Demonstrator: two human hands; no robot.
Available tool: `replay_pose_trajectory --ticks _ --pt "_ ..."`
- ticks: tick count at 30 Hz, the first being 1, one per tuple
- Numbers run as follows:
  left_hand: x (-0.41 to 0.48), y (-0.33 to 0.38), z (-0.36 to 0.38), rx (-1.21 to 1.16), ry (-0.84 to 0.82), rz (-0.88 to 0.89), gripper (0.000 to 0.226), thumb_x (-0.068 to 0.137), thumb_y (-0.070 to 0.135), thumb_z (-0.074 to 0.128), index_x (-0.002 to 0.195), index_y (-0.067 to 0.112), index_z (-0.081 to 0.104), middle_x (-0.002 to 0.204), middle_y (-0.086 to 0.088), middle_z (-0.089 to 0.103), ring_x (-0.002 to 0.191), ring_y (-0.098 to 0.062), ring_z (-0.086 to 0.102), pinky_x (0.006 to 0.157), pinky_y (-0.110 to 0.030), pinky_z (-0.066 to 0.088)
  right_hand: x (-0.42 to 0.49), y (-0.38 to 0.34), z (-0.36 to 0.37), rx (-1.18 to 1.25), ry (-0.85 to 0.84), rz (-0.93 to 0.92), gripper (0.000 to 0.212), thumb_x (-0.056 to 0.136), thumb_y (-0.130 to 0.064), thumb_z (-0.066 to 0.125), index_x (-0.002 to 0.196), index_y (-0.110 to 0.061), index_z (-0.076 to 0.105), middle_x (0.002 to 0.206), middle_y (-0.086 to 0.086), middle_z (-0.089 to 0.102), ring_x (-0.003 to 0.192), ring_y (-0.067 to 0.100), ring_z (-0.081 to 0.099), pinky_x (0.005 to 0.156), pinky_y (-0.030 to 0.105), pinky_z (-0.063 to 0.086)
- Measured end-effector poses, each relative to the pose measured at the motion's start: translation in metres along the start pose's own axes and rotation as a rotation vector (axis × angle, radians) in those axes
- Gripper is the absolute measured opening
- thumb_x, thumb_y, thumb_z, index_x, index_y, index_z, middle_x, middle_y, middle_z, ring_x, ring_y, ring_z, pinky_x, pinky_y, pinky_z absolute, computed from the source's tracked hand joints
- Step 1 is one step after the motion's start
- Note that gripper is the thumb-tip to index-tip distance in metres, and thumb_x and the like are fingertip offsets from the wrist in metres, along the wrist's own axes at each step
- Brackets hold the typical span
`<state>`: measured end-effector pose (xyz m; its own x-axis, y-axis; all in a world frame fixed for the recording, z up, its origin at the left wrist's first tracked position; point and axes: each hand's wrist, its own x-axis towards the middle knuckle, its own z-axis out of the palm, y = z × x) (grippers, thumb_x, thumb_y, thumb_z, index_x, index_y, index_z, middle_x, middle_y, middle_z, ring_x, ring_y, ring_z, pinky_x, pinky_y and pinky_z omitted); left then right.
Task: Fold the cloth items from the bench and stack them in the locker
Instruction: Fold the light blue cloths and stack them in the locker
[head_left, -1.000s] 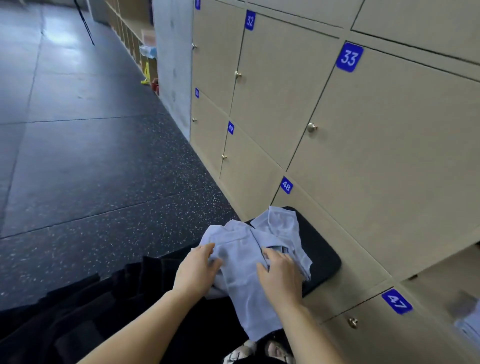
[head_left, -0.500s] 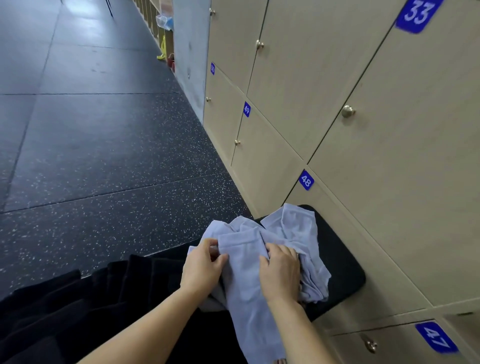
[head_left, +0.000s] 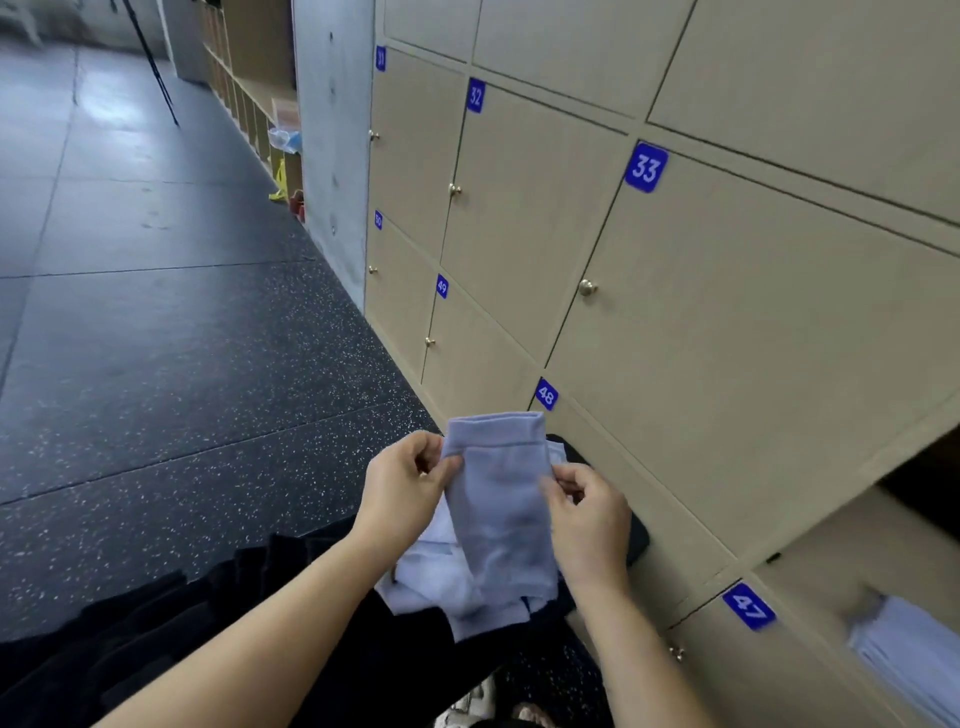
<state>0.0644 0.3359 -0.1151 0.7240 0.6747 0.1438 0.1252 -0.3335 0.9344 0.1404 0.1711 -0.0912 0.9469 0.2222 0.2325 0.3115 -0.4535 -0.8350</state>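
Lavender-blue cloth (head_left: 501, 499), hemmed band at its top, held up in the middle of the view, above the near end of the black padded worktop (head_left: 637, 544). It hangs down as a narrow, doubled-looking strip.

Left hand (head_left: 402, 488): thumb and fingers pinch the cloth's left edge just under the hem. Right hand (head_left: 589, 512): fingers curled, pinching the right edge a little lower. Both forearms bare.

Under the hanging strip, more pale cloth (head_left: 431, 571) lies rumpled on the worktop. Cannot tell whether the strip's lower end touches it.

Black fabric (head_left: 156, 639) is bunched across the near left, beside the pale heap.

Right side: a wall of beige locker doors (head_left: 727, 338) with small brass knobs, running to the far left. Blue number plates read 33 (head_left: 645, 167), 48 (head_left: 545, 395) and 47 (head_left: 748, 605). The worktop sits against the lower row, below plate 48.

Near right, just beyond plate 47: an open compartment (head_left: 841, 561) with a folded stack (head_left: 909, 654) of the same pale cloth inside, partly cut off by the frame edge.

Left and far: dark speckled floor (head_left: 182, 389), and open shelving (head_left: 260, 104) along the far wall; its contents are too small to make out.
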Motion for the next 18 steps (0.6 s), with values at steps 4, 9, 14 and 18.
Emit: replay_pose_trajectory --ticks 4,9,14,18 --pt "-0.002 0.065 -0.009 -0.054 -0.012 0.141 0.023 0.082 0.014 0.072 0.066 0.017 0.056 0.057 0.012 0.048 0.055 -0.007 0.04 0.057 -0.029 0.038 -0.001 -0.043 -0.051 0.082 0.112 -0.065 0.012 0.083 -0.009 0.07 0.077 -0.02 0.067 0.071 -0.004 0.067 0.066 0.013 0.059 0.064 0.028 0.045" --pt "-0.009 0.147 -0.013 -0.173 -0.069 0.283 0.02 0.086 0.007 0.068 0.073 0.021 0.061 0.063 0.014 0.059 0.057 0.004 0.049 0.06 -0.017 0.041 -0.001 -0.09 -0.116 0.223 0.178 -0.115 0.019 0.083 -0.009 0.069 0.072 -0.025 0.067 0.071 -0.008 0.068 0.067 0.009 0.06 0.067 0.025 0.049" --pt "-0.016 0.211 -0.008 -0.284 -0.131 0.358 0.005 0.088 0.008 0.067 0.086 0.012 0.067 0.08 -0.006 0.071 0.071 -0.011 0.061 0.071 -0.029 0.049 -0.005 -0.125 -0.174 0.307 0.251 -0.18 0.016 0.082 -0.002 0.068 0.07 -0.013 0.068 0.065 0.0 0.062 0.06 0.005 0.049 0.059 0.018 0.042" --pt "-0.028 0.25 -0.003 -0.333 -0.169 0.403 0.006 0.089 0.008 0.067 0.084 0.012 0.066 0.076 -0.015 0.068 0.07 -0.014 0.059 0.072 -0.038 0.051 -0.01 -0.139 -0.211 0.276 0.289 -0.215 0.007 0.082 -0.006 0.07 0.076 -0.009 0.07 0.072 0.008 0.067 0.065 0.008 0.054 0.061 0.02 0.045"
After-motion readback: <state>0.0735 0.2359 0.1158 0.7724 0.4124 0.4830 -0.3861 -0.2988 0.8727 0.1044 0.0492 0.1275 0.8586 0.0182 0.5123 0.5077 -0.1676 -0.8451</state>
